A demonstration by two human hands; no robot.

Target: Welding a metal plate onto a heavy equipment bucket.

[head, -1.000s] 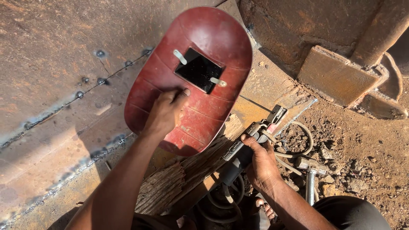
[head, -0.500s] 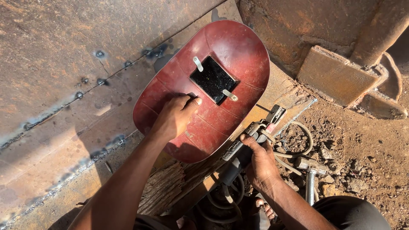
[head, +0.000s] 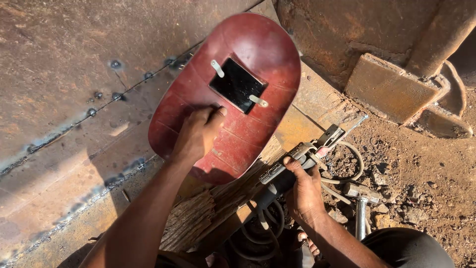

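Observation:
My left hand [head: 197, 134] grips the back of a red hand-held welding shield [head: 258, 54] with a dark rectangular window [head: 237, 85], holding it up over the rusty steel plate [head: 64, 59]. My right hand [head: 303, 191] is closed around the black handle of a welding electrode holder [head: 297, 158], whose metal jaws [head: 331, 135] point up and to the right. A thick black cable [head: 258, 228] loops down from the handle. A tack-welded seam [head: 99, 101] runs across the plate left of the shield.
A weathered wooden plank [head: 198, 218] lies under the hands. A hammer [head: 361, 196] rests on the reddish dirt [head: 421, 173] at right. Rusty steel brackets [head: 391, 89] stand at the upper right. A dark rounded object [head: 411, 250] sits at the lower right corner.
My left hand has shifted the red shield up and to the right. My right hand and the electrode holder have stayed nearly still.

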